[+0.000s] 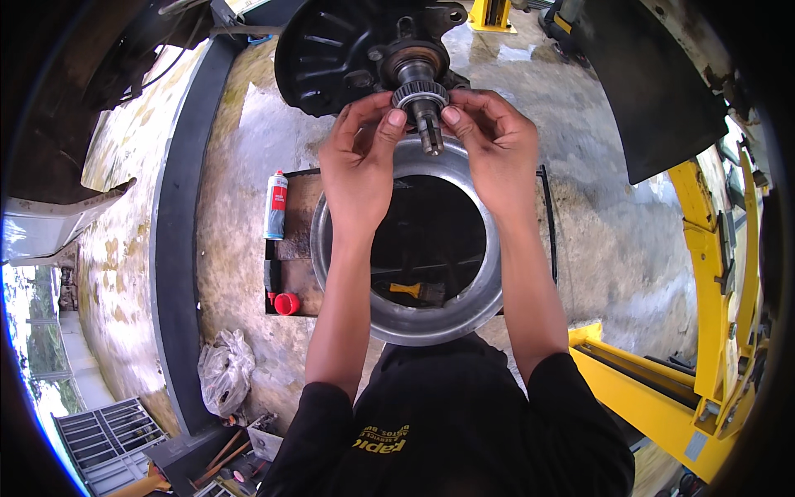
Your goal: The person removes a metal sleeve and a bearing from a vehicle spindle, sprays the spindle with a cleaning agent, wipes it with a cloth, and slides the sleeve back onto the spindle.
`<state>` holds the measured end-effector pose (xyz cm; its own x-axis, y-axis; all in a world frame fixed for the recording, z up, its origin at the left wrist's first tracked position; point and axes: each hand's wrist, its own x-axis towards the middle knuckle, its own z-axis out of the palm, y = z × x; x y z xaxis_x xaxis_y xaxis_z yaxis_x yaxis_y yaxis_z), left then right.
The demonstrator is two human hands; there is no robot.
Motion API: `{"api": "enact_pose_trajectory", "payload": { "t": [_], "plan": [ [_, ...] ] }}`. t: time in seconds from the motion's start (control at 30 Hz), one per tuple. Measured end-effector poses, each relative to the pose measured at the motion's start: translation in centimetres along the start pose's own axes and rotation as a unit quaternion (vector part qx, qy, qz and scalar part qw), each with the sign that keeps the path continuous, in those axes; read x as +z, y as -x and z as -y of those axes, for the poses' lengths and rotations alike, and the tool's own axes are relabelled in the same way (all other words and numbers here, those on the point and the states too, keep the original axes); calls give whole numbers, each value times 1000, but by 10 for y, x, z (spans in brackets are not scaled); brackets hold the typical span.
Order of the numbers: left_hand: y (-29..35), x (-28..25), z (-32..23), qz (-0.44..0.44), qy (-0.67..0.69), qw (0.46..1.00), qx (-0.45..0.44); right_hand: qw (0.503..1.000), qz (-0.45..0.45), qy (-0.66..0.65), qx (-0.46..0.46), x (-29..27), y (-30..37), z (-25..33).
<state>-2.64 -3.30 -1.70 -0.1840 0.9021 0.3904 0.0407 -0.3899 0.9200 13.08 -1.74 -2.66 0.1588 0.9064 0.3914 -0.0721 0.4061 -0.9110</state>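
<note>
Twice over, pinching the outer edge of the bearing point(421, 94): clamping its left side between thumb and fingers of the left hand point(360, 157), clamping its right side the same way with the right hand point(497, 153). Working tight at the top, close up against the black dust shield point(323, 58), but finding far more open room to the right, over bare concrete floor point(596, 232). Seeing the bearing ringing the spindle point(431, 137), short of its slotted tip, sharing its long axis, and facing down the view toward the black shirt point(447, 422), leaning slightly rightward. Below, reaching across a round metal basin point(389, 323) with both forearms, spotting a yellow-handled brush point(406, 289) lying in its dark middle. Over on the left, looking at a spray can point(276, 205), a red cap point(286, 304) and a crumpled plastic bag point(226, 373), then meeting a long dark beam point(174, 248) farther out. On the right, running into a dark panel point(654, 91) high up and a yellow lift arm point(654, 389) lower down, both standing well apart from the grip.
</note>
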Motion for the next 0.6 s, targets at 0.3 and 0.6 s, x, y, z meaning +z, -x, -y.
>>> {"api": "enact_pose_trajectory", "payload": {
  "t": [0.3, 0.6],
  "plan": [
    [-15, 5, 4, -7, -13, 1000, 12, 999, -15, 25, -13, 7, -16, -12],
    [-20, 10, 8, -25, -15, 999, 28, 999, -15, 34, -22, 12, -18, -14]
  ]
}}
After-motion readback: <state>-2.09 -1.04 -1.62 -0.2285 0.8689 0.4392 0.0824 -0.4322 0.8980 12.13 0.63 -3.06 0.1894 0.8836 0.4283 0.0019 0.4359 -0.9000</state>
